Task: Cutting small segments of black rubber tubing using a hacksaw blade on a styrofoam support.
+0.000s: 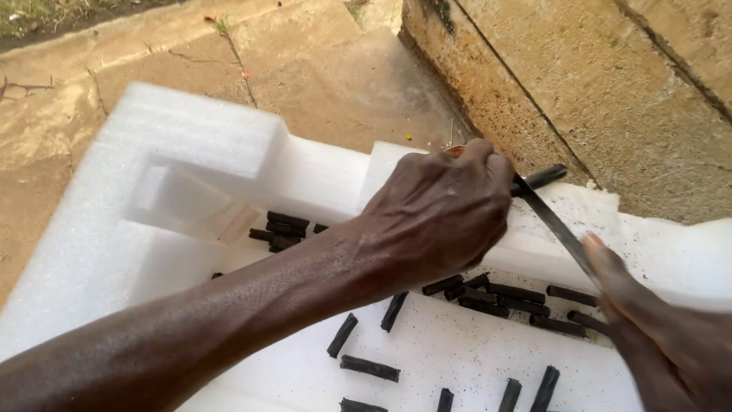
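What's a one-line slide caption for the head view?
Left hand steadies a black stick on white foam while right hand holds a blade across it; cut pieces lie below.

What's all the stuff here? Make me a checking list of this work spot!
Surface: white foam block with cut-out steps, speckled with black crumbs, lying on bare ground.
Job's things: a long black stick rests on the foam ridge; a thin dark blade lies across it.
Clutter: many short black cut pieces scattered on the foam, a small pile in the recess.
Grippers: left hand closed over the stick; right hand holds the blade, a finger along it.
Cables: nothing seen.
Surroundings: cracked concrete, a rough stone wall, some grass.
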